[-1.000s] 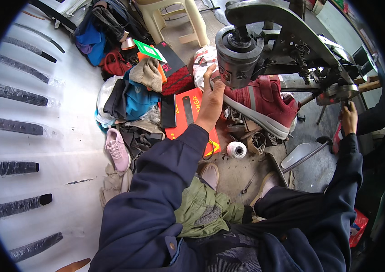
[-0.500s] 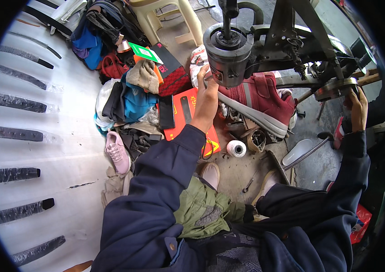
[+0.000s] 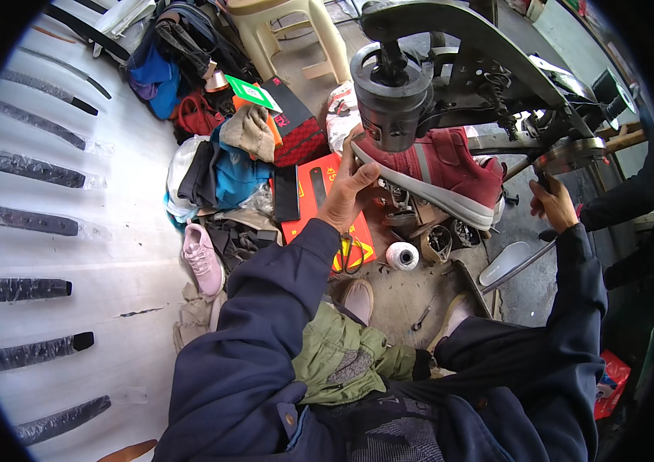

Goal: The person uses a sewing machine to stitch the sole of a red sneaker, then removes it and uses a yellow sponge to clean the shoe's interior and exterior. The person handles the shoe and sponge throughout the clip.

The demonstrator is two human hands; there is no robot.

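Note:
A dark red high-top shoe with a grey-white sole sits on the arm of a black shoe-sewing machine, under its round head. My left hand holds the toe end, the thumb near the sole's edge and the other fingers partly hidden behind the shoe. To the right, my right hand is closed round the small dark handle of the hand wheel. The wheel lies at the machine's right side, a little above that hand. How the needle meets the shoe is hidden by the head.
A white thread spool and a tin of small parts stand below the shoe. Left of them lie a red-orange box, a pink shoe and piled cloth. A beige stool stands behind; a pale insole lies right.
My right hand has come toward me and leftward, turning the wheel by its handle. The machine's upper parts have shifted. My left hand has turned and slid lower on the shoe's toe.

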